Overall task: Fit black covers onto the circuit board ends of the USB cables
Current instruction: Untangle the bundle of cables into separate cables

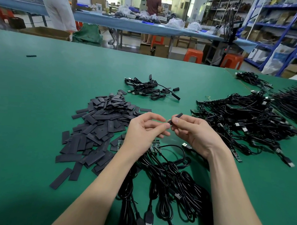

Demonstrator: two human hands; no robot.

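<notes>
Both hands meet above the green table. My right hand [193, 133] pinches a short black cover [175, 118] between thumb and fingers, its far end sticking up. My left hand [146, 129] touches the cover's near end with thumb and fingertips. A heap of flat black covers [97, 126] lies to the left. Under my wrists lie USB cables [165, 180] with small green circuit boards [155, 145] at their ends. Whether a board sits inside the held cover is hidden by my fingers.
A small bundle of cables [151, 89] lies farther back at the middle. A big tangle of cables with boards [245, 122] fills the right side, with more cables [294, 99] at the far right edge. Two people stand at a blue bench [115, 22] behind.
</notes>
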